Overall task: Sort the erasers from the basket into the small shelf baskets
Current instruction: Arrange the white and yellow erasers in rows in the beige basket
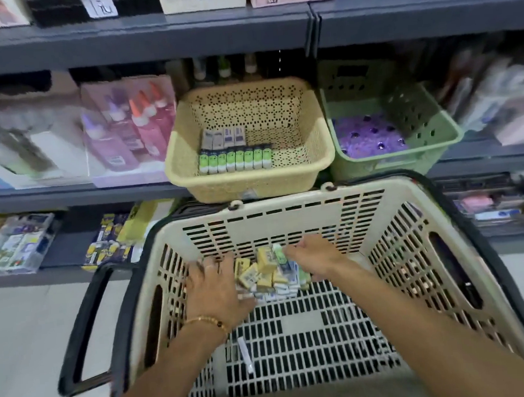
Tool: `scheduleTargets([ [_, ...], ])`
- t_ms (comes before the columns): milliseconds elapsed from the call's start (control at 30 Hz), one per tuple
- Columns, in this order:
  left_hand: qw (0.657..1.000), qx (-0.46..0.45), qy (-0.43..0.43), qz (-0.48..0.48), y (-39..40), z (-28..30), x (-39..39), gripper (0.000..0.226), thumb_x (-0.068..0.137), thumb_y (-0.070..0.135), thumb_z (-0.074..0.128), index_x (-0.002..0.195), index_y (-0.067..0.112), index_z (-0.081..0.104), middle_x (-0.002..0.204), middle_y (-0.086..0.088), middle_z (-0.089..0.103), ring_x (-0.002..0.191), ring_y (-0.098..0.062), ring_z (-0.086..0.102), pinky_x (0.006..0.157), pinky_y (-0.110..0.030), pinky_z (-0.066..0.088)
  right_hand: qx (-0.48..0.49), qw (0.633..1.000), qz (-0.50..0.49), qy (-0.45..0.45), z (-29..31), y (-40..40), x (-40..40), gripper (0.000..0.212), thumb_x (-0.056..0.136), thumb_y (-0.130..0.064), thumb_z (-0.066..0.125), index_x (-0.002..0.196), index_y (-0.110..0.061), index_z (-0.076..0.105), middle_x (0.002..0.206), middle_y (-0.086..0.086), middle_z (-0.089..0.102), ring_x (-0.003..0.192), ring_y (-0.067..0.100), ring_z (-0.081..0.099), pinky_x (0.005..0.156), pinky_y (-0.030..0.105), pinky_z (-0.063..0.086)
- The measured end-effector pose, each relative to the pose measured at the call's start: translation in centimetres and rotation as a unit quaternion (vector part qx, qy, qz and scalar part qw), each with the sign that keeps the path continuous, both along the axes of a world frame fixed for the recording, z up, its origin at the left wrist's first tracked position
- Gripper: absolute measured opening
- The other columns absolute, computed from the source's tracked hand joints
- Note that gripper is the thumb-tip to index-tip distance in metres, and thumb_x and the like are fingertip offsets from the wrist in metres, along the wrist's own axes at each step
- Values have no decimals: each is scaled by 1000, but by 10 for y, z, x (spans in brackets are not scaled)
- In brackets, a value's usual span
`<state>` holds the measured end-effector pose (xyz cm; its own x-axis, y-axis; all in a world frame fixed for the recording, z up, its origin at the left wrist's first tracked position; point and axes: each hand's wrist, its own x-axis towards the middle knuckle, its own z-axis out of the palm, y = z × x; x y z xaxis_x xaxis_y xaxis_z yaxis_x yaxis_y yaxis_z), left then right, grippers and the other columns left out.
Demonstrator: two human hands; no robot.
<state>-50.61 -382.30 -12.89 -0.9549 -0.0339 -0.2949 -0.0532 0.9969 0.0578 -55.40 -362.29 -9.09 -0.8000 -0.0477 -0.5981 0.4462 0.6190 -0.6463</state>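
Both hands are down in the cream shopping basket (287, 215), working at the pile of erasers (268, 274) heaped against its far wall. The left hand (213, 288) lies flat on the left side of the pile with fingers spread and fairly straight, pressing or raking rather than gripping anything. The right hand (313, 255) is curled, its fingertips closing on a green-and-white eraser (279, 253) at the top of the heap; the grip looks like a pinch, though motion blur softens the detail. The sorting is partly done, by the look of it: the yellow shelf basket (250, 180) straight ahead already holds a neat row of green erasers (235, 160) along its front wall and a shorter row of grey-and-purple erasers (224, 137) behind, with much of its floor to the right bare. The green shelf basket (438, 140) beside it holds purple items too blurred to name. Plenty remains: the pile in the shopping basket is mostly yellow-wrapped erasers with white and green ones mixed in, and none of the yellow kind show in the shelf baskets yet. A lone white stick-shaped item (245, 354) lies apart on the shopping basket floor, nearer the person.
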Motion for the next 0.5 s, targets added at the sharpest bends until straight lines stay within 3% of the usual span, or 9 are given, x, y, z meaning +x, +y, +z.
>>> scheduleTargets([
  [67,999,-34,8,-3,8,-11,0,98,63,69,60,143,34,18,146,-11,29,134,-47,17,110,-57,22,-38,997,-38,-51,-12,-2,2,37,97,-44,52,72,-17,50,77,-3,54,70,12,57,56,27,50],
  [133,997,-59,40,-1,10,-15,-3,88,62,64,63,137,34,29,139,-10,38,126,-43,25,105,-56,29,-69,994,-54,-73,-23,-2,3,35,97,-47,52,81,-16,57,84,-1,61,75,13,61,54,24,48],
  [233,992,-66,106,-21,5,-21,-6,76,56,57,70,123,29,50,123,-8,52,112,-38,35,92,-50,37,-108,986,-95,-87,-32,-3,1,37,94,-50,56,91,-13,61,91,3,68,80,14,65,58,25,52],
  [333,986,-74,144,-42,-3,-26,-7,73,47,59,78,108,22,62,108,-10,58,103,-36,39,81,-48,46,-99,985,-115,-78,-38,-6,0,40,90,-53,60,80,-15,57,85,2,66,76,13,64,67,30,58],
  [433,987,-72,139,-29,-5,-29,-9,74,46,58,77,107,20,61,107,-12,57,106,-37,40,84,-50,45,-77,990,-107,-55,-40,-11,2,47,83,-58,67,82,-13,54,89,5,64,78,12,61,78,40,60],
  [500,991,-59,111,-35,2,-33,-7,80,49,56,78,117,20,55,119,-12,52,116,-41,38,94,-56,41,-65,991,-110,-30,-39,-15,3,48,79,-61,69,74,-16,51,95,4,61,84,12,59,83,46,58],
])
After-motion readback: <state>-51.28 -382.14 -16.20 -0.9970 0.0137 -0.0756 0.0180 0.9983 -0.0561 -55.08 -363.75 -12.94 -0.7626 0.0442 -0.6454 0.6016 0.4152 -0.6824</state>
